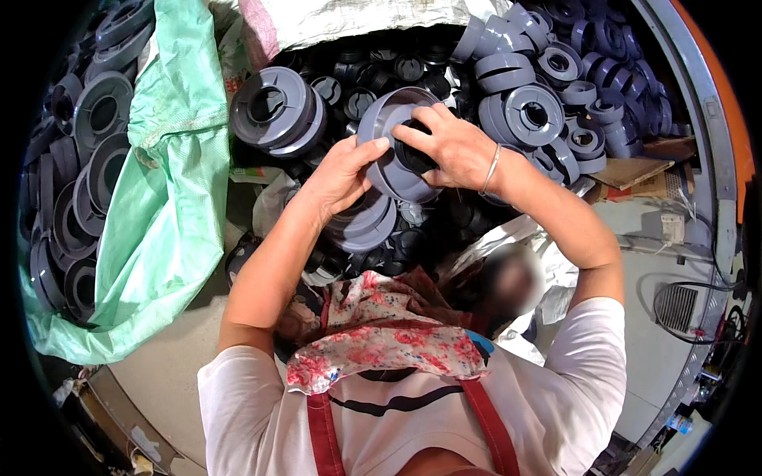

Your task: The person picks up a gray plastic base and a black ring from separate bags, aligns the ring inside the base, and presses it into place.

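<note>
In front of me a grey round plastic part point(379, 120) with a raised rim is held tilted above a pile of black pieces. My left hand point(343, 173) grips its near left edge, the thumb lying on the rim. My right hand point(459, 151), with a bracelet at the wrist, is closed on a black round cap point(408, 157) at the middle of the grey part. Whether the cap is seated in the part cannot be told, as the fingers hide much of it. Below the hands lie stacked grey round parts point(361, 224); another stack point(274, 107) stands to the left.
Black caps point(359, 101) are heaped under and beyond my hands. Many grey parts point(533, 113) pile up at the right. A green woven sack point(178, 159) with more grey parts point(103, 111) lies at the left. A white sack point(341, 20) lies at the far side, and cardboard point(631, 171) at the right.
</note>
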The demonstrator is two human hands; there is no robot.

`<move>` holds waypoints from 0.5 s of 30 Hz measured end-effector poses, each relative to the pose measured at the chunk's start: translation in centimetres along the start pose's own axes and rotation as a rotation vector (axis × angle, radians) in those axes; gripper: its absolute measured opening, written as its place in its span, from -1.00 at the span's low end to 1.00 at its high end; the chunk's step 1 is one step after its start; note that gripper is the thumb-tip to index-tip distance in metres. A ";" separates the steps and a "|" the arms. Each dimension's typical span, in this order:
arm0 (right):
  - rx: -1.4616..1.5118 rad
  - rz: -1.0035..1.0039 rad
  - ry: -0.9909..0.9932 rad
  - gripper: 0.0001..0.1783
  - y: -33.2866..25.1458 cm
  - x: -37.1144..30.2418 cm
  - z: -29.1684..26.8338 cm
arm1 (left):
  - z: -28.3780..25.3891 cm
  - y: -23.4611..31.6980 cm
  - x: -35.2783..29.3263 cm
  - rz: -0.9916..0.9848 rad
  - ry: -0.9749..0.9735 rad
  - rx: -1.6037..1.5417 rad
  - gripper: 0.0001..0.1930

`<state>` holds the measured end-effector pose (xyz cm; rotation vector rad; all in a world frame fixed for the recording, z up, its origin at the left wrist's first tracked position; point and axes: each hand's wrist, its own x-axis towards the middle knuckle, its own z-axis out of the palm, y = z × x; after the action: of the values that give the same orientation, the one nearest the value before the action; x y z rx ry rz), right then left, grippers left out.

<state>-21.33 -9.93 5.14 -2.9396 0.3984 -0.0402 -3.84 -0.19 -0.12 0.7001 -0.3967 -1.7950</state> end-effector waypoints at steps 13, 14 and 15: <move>-0.112 -0.171 0.061 -0.23 0.3 -0.2 1.4 | -0.7 0.4 -0.1 -0.038 -0.084 0.008 -0.58; -0.007 -0.078 0.078 -0.23 0.1 -0.3 1.4 | -0.7 0.2 0.0 -0.023 -0.073 0.014 -0.59; 0.100 0.010 0.097 -0.23 -0.2 -0.3 1.2 | -0.7 -0.2 0.1 -0.006 -0.058 0.022 -0.59</move>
<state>-21.51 -9.45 3.95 -2.8446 0.4128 -0.1967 -3.52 -0.19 -0.78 0.6660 -0.4538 -1.8221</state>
